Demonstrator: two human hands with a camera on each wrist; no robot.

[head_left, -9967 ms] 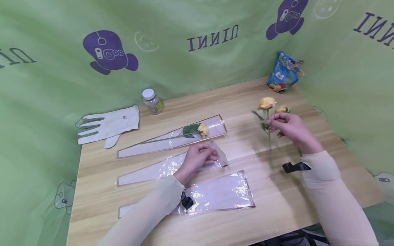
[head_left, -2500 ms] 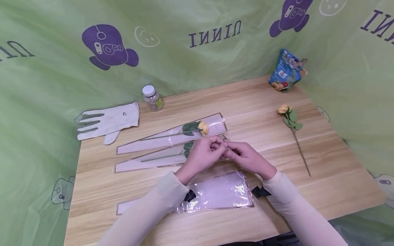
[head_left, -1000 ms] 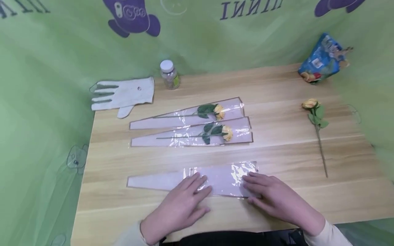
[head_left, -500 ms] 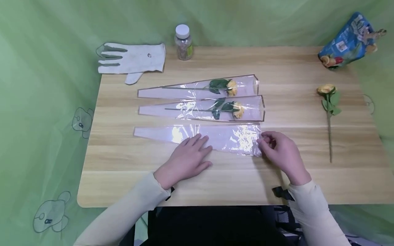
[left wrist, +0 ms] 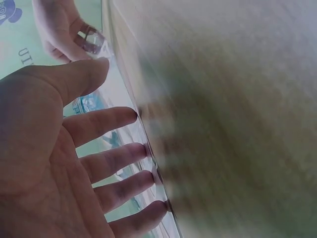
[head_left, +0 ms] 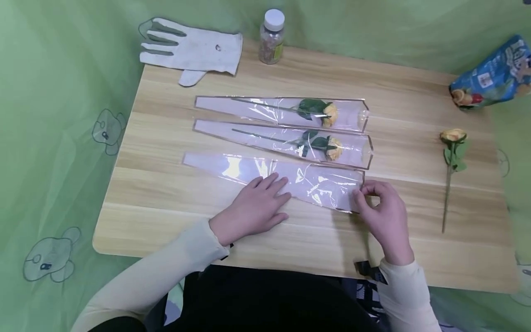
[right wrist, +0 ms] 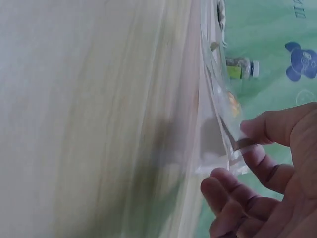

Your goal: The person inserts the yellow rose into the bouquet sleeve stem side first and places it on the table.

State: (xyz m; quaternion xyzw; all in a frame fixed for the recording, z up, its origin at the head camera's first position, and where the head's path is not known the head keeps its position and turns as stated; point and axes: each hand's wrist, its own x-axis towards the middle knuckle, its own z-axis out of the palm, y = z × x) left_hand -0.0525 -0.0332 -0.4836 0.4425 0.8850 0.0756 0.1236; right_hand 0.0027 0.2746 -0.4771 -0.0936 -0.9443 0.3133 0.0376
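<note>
Clear plastic film, very shiny, makes the unfilled flower sleeve (head_left: 319, 184), which lies mostly flat at the middle of the head view. The left hand (head_left: 253, 207) rests on its near edge, fingers spread and rather straight; the right hand (head_left: 383, 212) pinches its wide end. Just beyond this sleeve are the nearer filled sleeve (head_left: 354, 150), a yellow rose (head_left: 333, 149) inside it, and then the farther filled sleeve (head_left: 350, 115) with a similar rose (head_left: 330, 115). To its right, well apart, lies a loose orange-yellow rose (head_left: 454, 157). I judge that the step in hand is opening the mouth of the film; the next move calls for parting its layers gently, so the loose flower can enter. Under it is a wood-grain table (head_left: 166, 216). Beyond it, toward the left, are a white glove (head_left: 195, 48) and a capped bottle (head_left: 271, 39); beyond and far right, a blue pouch (head_left: 491, 74). Green printed cloth (head_left: 62, 138) surrounds the table.

Left wrist view: the palm shows, four fingers apart, their tips at the film's edge.

Right wrist view: thumb and index finger hold the sleeve's lip — raised from the wood here — while the other fingers are bent. Whether the layers are already separated, I cannot tell.
</note>
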